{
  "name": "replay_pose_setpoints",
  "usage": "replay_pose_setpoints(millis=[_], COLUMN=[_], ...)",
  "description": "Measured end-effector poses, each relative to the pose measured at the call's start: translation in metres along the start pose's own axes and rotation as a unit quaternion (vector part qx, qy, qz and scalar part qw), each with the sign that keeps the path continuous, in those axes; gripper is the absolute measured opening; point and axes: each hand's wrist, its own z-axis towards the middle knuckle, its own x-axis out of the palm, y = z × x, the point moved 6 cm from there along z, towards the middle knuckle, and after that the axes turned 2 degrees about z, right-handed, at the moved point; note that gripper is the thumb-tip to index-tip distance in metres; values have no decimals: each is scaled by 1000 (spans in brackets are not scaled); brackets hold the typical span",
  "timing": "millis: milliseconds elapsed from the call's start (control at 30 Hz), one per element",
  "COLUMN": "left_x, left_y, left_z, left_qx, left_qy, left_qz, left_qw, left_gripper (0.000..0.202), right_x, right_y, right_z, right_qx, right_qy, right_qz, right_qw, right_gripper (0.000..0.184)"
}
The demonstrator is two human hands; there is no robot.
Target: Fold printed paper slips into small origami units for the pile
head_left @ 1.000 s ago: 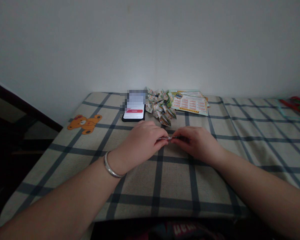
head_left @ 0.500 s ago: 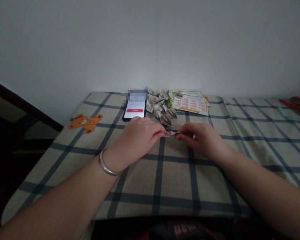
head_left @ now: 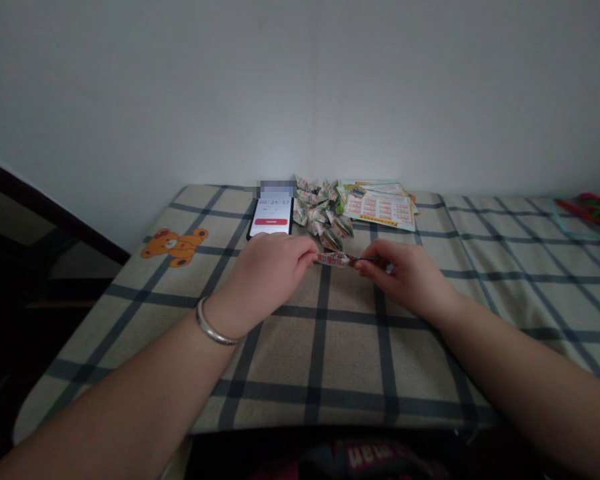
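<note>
Between my two hands stretches a narrow folded strip of printed paper [head_left: 334, 259], just above the checked tablecloth. My left hand [head_left: 277, 270], with a silver bangle at its wrist, pinches the strip's left end. The right end is pinched between the thumb and fingers of my right hand [head_left: 403, 270]. Just beyond the strip lies a heap of folded printed paper pieces [head_left: 323, 210]. To the right of that heap is a stack of flat printed calendar cards [head_left: 380, 205].
A phone [head_left: 271, 217] with a timer on its screen lies left of the heap, near the wall. An orange bear cutout [head_left: 175, 247] is on the checked tablecloth [head_left: 290, 350] at the left. Red and green items [head_left: 595, 210] sit at the far right.
My left hand has moved slightly left and the right hand a little right. More of the paper strip shows between them.
</note>
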Motion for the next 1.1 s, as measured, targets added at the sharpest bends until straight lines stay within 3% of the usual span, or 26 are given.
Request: replay_pose_setpoints(millis=[133,267,467,700,867,1000,1100], left_x=[1,6,11,10,9,-1,-5], left_y=[0,0,-2,-2,1,5,5], left_z=[0,1,1,1,-1,-5,-9], left_qx=[0,-1,-5,-9,-36,-88,-106], left_qy=[6,18,26,12,6,-35,-27], left_qz=[1,-15,-32,-59,-54,6,105], left_qw=[1000,1000,999,998,998,996,989], left_gripper=[21,22,20,22,24,21,17], right_x=[2,2,5,3,4,6,8], right_y=[-6,-8,2,5,2,0,3], right_z=[0,0,2,1,0,1,3], right_qx=[8,-5,-53,-73,-50,-29,-51], right_qy=[-6,-24,32,27,31,30,26], right_qz=[40,80,70,58,73,66,36], right_qw=[999,996,996,995,996,997,998], right_gripper=[15,24,10,11,16,15,13])
